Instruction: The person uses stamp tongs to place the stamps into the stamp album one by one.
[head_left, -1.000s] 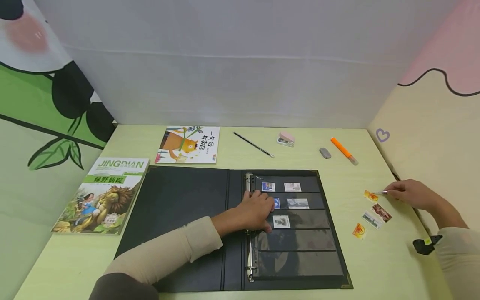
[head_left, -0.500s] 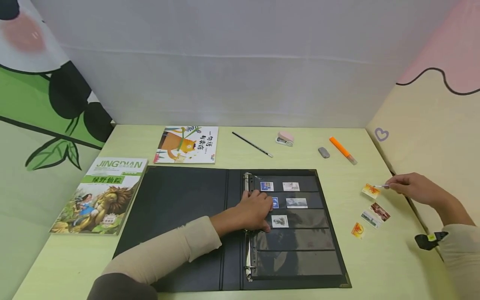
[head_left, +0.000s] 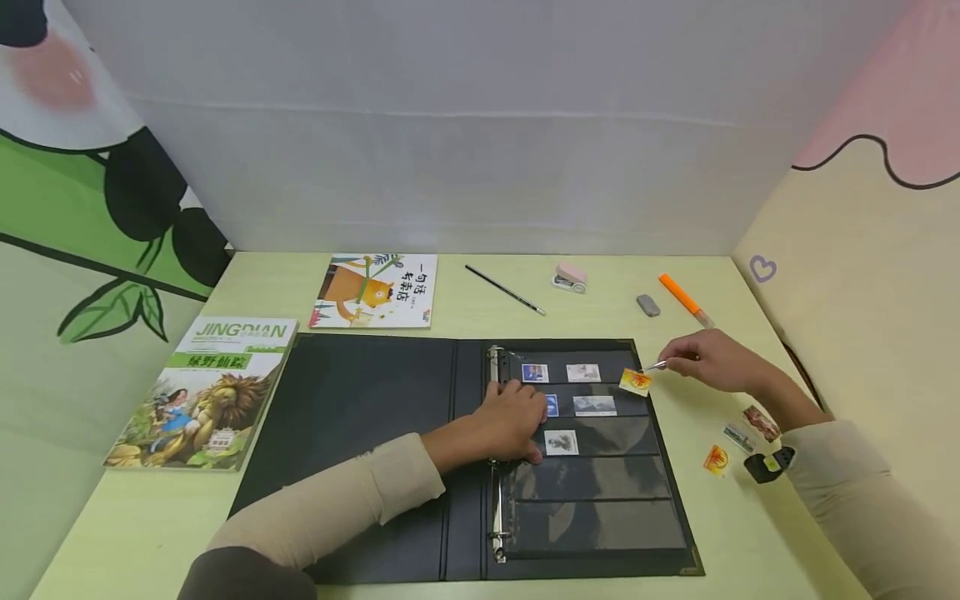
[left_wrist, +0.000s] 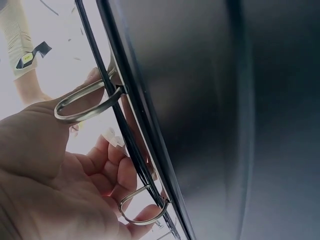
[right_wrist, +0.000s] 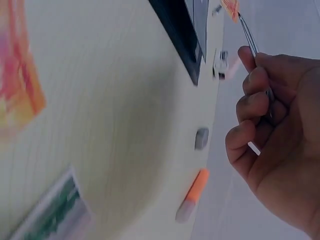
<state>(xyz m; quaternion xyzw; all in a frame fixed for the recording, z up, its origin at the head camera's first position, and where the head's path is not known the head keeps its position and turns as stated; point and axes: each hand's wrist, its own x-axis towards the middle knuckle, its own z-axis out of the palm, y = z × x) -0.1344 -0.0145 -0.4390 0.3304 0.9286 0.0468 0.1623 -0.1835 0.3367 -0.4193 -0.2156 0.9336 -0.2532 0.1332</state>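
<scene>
My right hand [head_left: 708, 360] pinches metal tweezers [head_left: 657, 366], whose tips hold a yellow-and-red stamp [head_left: 635, 382] over the right edge of an open black ring-binder stamp album [head_left: 367, 417]. In the right wrist view the tweezers [right_wrist: 248, 36] lie between thumb and fingers, the stamp [right_wrist: 230, 9] at their tips. My left hand [head_left: 510, 423] rests on the album page beside the metal rings, fingers loosely bent; it partly covers a blue stamp [head_left: 552, 405]. Several stamps sit in the upper clear strips, among them a grey portrait stamp [head_left: 561, 442].
Right of the album lie a yellow-and-red stamp [head_left: 716, 460], a green-grey stamp [head_left: 739, 438] and a brown stamp [head_left: 761, 423]. Behind are a picture book [head_left: 375, 290], pencil [head_left: 506, 289], pink stapler [head_left: 570, 277], eraser [head_left: 648, 305] and orange marker [head_left: 684, 297]. Another book [head_left: 202, 392] lies left.
My right hand lifted the yellow-and-red stamp off the table with the tweezers and carried it left to the album's edge. The left hand stayed in place.
</scene>
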